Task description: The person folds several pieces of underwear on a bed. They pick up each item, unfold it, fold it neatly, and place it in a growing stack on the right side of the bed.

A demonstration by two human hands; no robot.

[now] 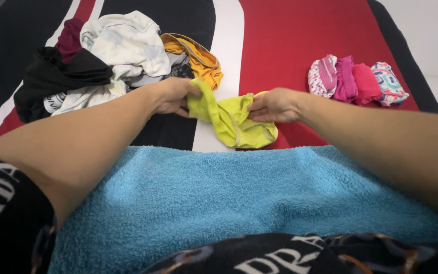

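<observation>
Looking down from the head view: left hand (171, 96) and right hand (275, 105) each pinch an end of the yellow-green garment (231, 122), fingers closed on cloth. Its long axis runs left to right between them, sagging mid-span onto the red, black and white bedspread (280, 30). Blue towel (239, 198) near; unsorted clothes pile (112, 56) far left; folded stack (356, 81) far right

Both hands (176, 96) (275, 105) gripping yellow-green garment (236, 124)

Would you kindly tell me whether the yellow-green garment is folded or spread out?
Neither: the yellow-green garment is bunched and creased, gripped by the left hand and right hand.
</observation>
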